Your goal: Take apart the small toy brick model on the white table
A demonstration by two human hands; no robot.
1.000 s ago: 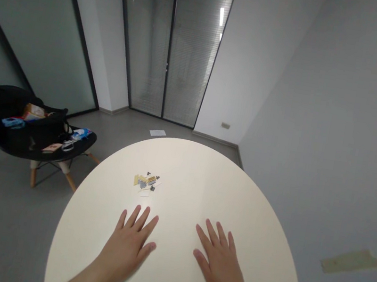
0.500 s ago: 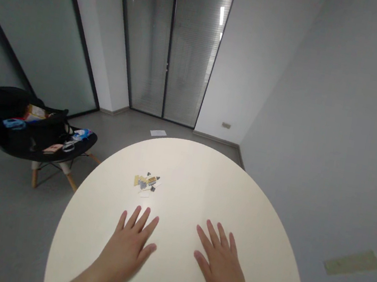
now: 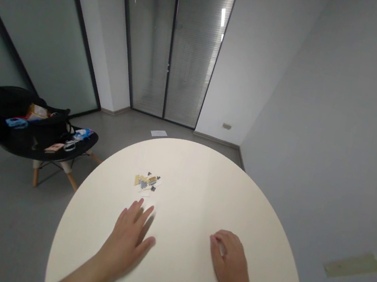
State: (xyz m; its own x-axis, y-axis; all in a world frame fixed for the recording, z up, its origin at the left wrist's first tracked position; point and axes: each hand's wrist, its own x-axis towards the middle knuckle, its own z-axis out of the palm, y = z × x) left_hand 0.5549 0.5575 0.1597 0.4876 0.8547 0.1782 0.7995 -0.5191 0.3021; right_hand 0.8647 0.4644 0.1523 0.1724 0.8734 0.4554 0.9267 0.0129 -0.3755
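A small heap of building-block pieces (image 3: 146, 182) in tan, grey, dark grey and white lies on the pale round table (image 3: 191, 170), left of its middle. Just this side of the heap is my left hand (image 3: 128, 236), open, its fingers stretched toward the pieces and the thumb held apart. Its fingertips come close to a white flat piece (image 3: 144, 194); whether they touch it I cannot tell. Over the right part of the table, my right hand (image 3: 230, 259) is curled, thumb tip against the index finger, with nothing visible in it.
Beyond the table's left edge stands a black chair (image 3: 12, 144) with wooden legs, holding a black bag (image 3: 51, 126) and small items. A white sheet (image 3: 158, 133) lies on the floor behind the table. A grey wall (image 3: 344, 151) rises close on the right.
My left hand has lifted from lying flat with spread fingers and reached slightly toward the heap. My right hand has gone from flat and spread to curled, moving a little right.
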